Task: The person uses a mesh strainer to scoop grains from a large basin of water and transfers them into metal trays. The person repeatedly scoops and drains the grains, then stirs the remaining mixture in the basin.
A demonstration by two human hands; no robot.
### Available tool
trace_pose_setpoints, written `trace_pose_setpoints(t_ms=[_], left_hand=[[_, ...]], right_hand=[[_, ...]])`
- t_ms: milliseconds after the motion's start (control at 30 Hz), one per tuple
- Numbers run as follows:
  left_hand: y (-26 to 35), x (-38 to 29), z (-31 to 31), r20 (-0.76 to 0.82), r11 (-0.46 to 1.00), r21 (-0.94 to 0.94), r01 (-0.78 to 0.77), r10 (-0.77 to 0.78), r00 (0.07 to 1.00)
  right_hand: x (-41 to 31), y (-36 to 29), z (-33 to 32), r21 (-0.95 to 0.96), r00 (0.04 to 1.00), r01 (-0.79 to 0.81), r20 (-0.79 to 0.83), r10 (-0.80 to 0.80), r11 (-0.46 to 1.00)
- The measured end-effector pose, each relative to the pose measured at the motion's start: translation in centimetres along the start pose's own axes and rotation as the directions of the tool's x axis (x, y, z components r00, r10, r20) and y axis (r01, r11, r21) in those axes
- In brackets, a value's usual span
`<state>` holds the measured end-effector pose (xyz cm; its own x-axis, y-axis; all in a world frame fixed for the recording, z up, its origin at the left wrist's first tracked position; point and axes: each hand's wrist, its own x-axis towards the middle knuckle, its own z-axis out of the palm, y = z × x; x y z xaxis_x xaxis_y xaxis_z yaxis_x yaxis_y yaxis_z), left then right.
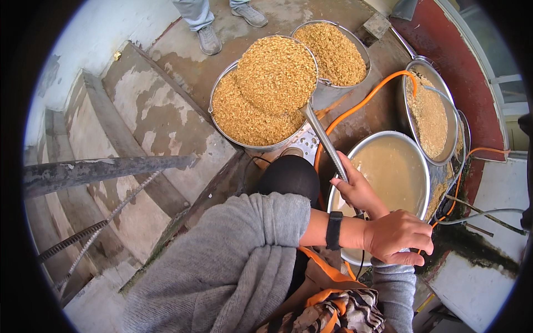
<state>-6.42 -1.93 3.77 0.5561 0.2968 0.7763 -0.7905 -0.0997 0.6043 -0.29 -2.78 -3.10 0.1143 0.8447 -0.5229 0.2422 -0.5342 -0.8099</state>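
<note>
My right hand [359, 188] grips the ridged metal handle [327, 139] of a long-handled round scoop or strainer. Its round head is heaped with golden grain [275, 75] and is over a metal bucket [255, 146] full of similar grain. My left hand [399, 238], with a black band at the wrist, crosses over the right forearm. It holds the cuff of my grey right sleeve [393, 277]. Below my hands stands a wide metal basin [424, 175] of cloudy tan water [387, 170]; my forearms hide part of it.
A second grain bucket [366, 77] stands behind. At right, a tilted metal basin [447, 156] holds paler grain. An orange hose [362, 102] curves between the vessels. Concrete steps [162, 108] and a worn rail [104, 170] are at left. Another person's shoes [209, 40] show at the top.
</note>
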Motion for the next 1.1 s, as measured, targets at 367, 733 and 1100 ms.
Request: trace_pose_setpoints(t_ms=[367, 733, 1100], left_hand=[[-0.7, 0.0, 0.7, -0.022, 0.999, 0.010, -0.034, 0.034, 0.999], [-0.9, 0.1, 0.7, -0.018, 1.000, 0.021, 0.006, -0.005, 1.000], [-0.9, -0.1, 0.8, -0.009, 0.999, 0.021, 0.025, -0.025, 1.000]], right_hand=[[-0.1, -0.5, -0.7, -0.261, 0.999, 0.028, -0.014, -0.032, 0.965], [-0.3, -0.5, -1.1, -0.221, 0.998, 0.057, -0.013, -0.061, 0.974], [0.3, 0.4, 0.1, -0.028, 0.985, 0.155, -0.078, -0.157, 0.988]])
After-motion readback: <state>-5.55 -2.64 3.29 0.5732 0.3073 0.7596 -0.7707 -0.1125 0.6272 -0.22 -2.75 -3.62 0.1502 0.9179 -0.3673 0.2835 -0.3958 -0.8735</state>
